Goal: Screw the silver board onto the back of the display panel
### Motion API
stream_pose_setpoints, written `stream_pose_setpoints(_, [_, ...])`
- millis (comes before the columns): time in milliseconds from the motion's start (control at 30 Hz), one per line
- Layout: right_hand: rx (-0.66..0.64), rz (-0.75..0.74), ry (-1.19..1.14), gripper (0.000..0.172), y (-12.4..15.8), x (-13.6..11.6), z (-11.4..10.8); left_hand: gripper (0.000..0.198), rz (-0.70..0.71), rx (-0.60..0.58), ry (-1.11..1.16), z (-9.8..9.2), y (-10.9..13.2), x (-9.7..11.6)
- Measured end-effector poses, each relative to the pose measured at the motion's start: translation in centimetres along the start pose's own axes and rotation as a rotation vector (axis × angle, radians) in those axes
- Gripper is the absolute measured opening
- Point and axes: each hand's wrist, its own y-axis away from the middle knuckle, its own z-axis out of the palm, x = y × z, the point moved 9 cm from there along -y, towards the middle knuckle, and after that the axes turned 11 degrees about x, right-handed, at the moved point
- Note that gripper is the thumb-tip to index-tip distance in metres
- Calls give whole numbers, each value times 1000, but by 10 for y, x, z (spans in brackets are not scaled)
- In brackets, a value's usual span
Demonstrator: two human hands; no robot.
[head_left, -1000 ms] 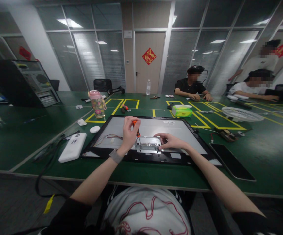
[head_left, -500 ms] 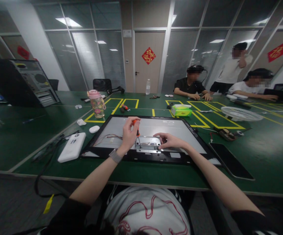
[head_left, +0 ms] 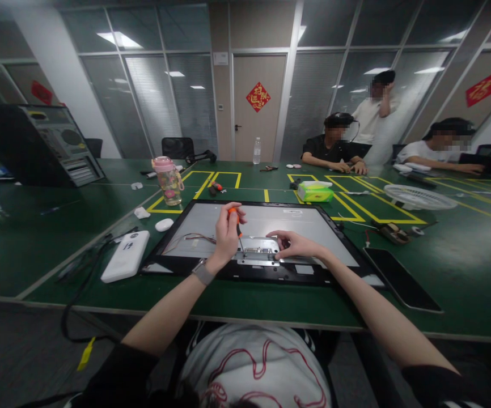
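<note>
A black-framed monitor panel [head_left: 313, 226] lies face down on the green table [head_left: 237, 300] in front of me. A small metal bracket [head_left: 259, 251] sits near the panel's lower edge. My left hand [head_left: 227, 235] is closed round an orange-handled screwdriver [head_left: 236, 220], held upright with its tip at the bracket's left end. My right hand [head_left: 294, 246] rests on the bracket's right end, fingers curled and pressing on it. Thin wires [head_left: 190, 239] run across the panel to the left of my left hand.
A white box [head_left: 126, 255] and black cables [head_left: 84, 266] lie left of the panel, a dark phone [head_left: 401, 279] to its right. Farther back stand a pink bottle [head_left: 169, 180], a green tissue pack [head_left: 316, 192], a white fan [head_left: 419, 198] and a computer case [head_left: 54, 144]. Other people sit or stand at the far right.
My left hand has shifted slightly right with the screwdriver. My right hand stays on the bracket. The standing person behind has walked to the left.
</note>
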Motion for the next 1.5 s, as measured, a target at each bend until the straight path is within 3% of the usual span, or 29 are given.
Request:
stream_pose_setpoints(133, [-2, -10, 0, 78, -1, 3, 0, 25, 95, 16, -112, -5, -3, 8])
stream_pose_setpoints(300, [-7, -6, 9, 79, -1, 4, 0, 19, 247, 120, -255, -14, -5, 25])
stream_pose_setpoints(533, [-5, -2, 11, 77, 0, 1, 0, 32, -16, 86, -95, -12, -2, -3])
stream_pose_setpoints(767, [7, -7, 14, 76, 0, 0, -1, 16, 284, 75, -298, -8, -1, 26])
stream_pose_setpoints(1033, [11, -7, 11, 78, 0, 2, -1, 28, 196, 12, -189, -5, 2, 16])
stream_pose_setpoints(1267, [7, -28, 20, 78, -1, 0, -1, 14, 374, 45, -339, -5, 2, 34])
stream_pose_setpoints(1500, [7, -12, 14, 78, 0, 2, -1, 26, 177, -19, -190, -2, 3, 13])
